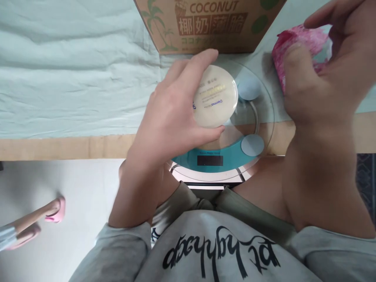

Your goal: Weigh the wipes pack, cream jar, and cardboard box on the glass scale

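Note:
My left hand (173,105) is closed around a round cream jar (216,96) whose pale lid bears "Dermaspa" lettering. The jar is over a round glass scale (266,111) with a teal front panel and a dark display, lying at the table's edge. Whether the jar rests on the glass is hard to make out. At the upper right, my right hand (329,74) has its thumb and fingers apart, in front of a crumpled pink patterned bag (282,47). The hand partly hides the bag, and I cannot tell whether they touch.
A brown cardboard box (211,35) printed "COCONUT" stands just behind the scale. Pale green cloth (73,74) covers the table, leaving a wooden front edge (64,149) bare. Another person's foot in a pink sandal (57,209) shows on the floor at left.

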`<action>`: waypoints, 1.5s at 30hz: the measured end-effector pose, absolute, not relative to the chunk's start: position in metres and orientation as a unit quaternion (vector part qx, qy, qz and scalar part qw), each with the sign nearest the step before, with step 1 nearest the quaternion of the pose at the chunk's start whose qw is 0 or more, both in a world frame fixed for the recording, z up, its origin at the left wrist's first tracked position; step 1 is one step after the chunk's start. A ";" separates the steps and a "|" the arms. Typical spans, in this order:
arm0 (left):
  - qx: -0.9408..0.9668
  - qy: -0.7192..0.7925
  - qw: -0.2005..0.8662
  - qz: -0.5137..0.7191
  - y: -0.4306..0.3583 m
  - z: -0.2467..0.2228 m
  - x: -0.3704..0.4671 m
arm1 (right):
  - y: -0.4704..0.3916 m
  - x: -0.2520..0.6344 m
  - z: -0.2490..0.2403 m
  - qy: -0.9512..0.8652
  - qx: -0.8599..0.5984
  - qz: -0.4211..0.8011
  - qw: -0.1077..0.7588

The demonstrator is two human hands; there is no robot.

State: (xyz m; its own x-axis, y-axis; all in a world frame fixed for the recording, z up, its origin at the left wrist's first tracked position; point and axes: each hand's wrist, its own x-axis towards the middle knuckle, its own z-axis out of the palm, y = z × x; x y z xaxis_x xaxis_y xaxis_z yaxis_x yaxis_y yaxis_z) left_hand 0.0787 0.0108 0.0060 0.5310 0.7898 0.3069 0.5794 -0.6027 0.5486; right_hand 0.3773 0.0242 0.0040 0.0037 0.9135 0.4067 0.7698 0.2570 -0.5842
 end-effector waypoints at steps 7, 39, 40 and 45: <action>0.855 0.406 0.192 0.259 0.013 -0.003 0.081 | 0.026 0.371 0.005 -0.682 -0.624 0.083 0.373; 0.651 0.606 0.266 0.372 0.099 -0.085 0.002 | 0.040 0.378 -0.065 -0.591 -0.590 0.206 0.510; 0.662 0.595 0.254 0.379 0.094 -0.075 0.004 | 0.040 0.378 -0.064 -0.592 -0.591 0.206 0.508; 0.711 0.495 0.189 0.462 0.058 -0.024 0.012 | 0.038 0.374 -0.059 -0.596 -0.601 0.205 0.492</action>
State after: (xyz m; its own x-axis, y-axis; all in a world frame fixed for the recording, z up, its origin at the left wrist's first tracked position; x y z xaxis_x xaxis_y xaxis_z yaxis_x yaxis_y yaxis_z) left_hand 0.0123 0.0580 -0.0242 0.0827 0.8789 0.4698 0.5289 -0.4382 0.7268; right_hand 0.3735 0.0381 -0.0592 0.2059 0.9175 0.3404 0.5148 0.1943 -0.8350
